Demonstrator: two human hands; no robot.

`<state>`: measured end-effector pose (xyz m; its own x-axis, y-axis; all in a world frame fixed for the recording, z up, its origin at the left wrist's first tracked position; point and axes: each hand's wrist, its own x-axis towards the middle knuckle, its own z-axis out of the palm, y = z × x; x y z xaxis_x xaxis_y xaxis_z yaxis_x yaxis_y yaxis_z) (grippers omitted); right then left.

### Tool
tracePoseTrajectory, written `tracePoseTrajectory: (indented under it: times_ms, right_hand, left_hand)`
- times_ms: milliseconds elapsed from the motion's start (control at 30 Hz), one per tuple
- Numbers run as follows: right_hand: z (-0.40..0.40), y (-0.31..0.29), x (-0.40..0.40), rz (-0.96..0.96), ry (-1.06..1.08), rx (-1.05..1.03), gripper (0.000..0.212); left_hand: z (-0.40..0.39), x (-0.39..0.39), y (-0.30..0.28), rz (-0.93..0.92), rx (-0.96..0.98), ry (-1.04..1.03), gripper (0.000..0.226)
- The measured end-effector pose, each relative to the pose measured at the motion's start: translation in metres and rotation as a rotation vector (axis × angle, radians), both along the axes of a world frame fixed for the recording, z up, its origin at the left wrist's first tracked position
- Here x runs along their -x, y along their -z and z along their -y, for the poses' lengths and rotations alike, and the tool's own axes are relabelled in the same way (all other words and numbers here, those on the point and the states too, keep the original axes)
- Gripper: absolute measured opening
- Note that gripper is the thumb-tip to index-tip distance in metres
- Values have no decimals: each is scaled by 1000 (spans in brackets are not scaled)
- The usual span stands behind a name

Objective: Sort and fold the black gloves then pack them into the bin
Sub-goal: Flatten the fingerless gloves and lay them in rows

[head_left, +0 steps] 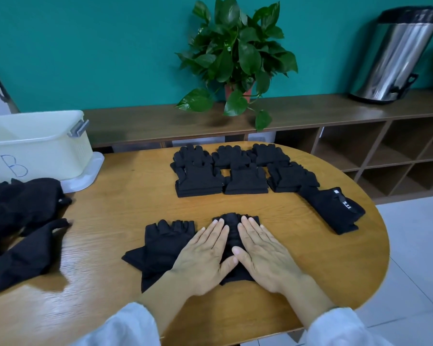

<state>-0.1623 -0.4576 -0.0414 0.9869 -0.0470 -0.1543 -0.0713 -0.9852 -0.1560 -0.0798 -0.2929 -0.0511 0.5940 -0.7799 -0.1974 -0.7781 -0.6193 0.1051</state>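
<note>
Both hands flat: I see left hand [202,255] and right hand [263,254] pressing glove [231,229], fingers straight; bin [35,146] far left.

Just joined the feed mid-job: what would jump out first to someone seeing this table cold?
Two bare hands, the left hand and the right hand, press flat side by side on a black glove at the near middle of the wooden table. Behind them, folded glove stacks sit in two neat rows. At the far left stands a pale bin marked B, with an unsorted glove pile in front of it.
</note>
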Motion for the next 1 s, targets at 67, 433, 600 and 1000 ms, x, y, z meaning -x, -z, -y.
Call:
tracePoseTrajectory:
  times_ms: [67, 433, 600, 1000]
  right_hand:
    - [-1, -2, -1, -11, 9, -26, 83]
    - [-33, -76, -17, 127, 139, -85, 35]
    - [-76, -86, -21, 124, 76, -49, 34]
    - [-203, -74, -80, 129, -229, -50, 36]
  left_hand:
    - [-1, -3, -1, -50, 33, -1, 77]
    - [-53, -15, -49, -96, 412, -127, 65]
    - [-111, -18, -55, -39, 434, -219, 62]
    - [-265, -27, -48, 90, 519, -495, 58]
